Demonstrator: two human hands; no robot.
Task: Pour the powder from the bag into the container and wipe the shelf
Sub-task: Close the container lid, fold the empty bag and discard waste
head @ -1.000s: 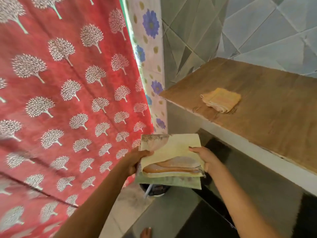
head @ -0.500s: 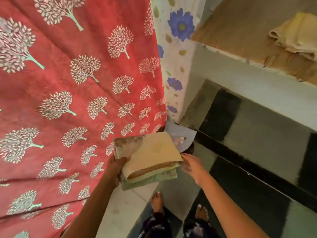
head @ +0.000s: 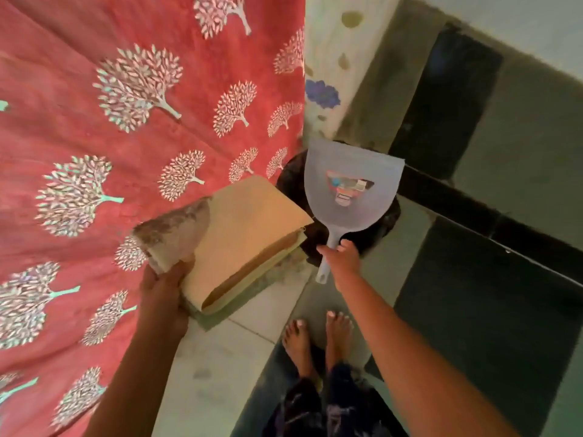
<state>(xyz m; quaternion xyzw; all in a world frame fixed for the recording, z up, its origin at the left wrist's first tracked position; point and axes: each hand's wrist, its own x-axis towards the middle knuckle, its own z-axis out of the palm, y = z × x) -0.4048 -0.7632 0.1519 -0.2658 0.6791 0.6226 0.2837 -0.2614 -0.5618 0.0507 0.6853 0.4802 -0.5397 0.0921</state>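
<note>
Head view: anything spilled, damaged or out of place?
No spill visible. The yellow paper bag, gripped by the left hand, has a grey, stained, crumpled corner. The pale dustpan lies across the mouth of the dark bin, partly covering it; the right hand grips its handle.

Dim, soft indoor light; slight motion blur; wide-angle bending toward edges.

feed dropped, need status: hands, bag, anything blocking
Left hand grips the bag, tilted by the bin. Right hand grips the dustpan handle. Dustpan over the bin mouth, in the way.
</note>
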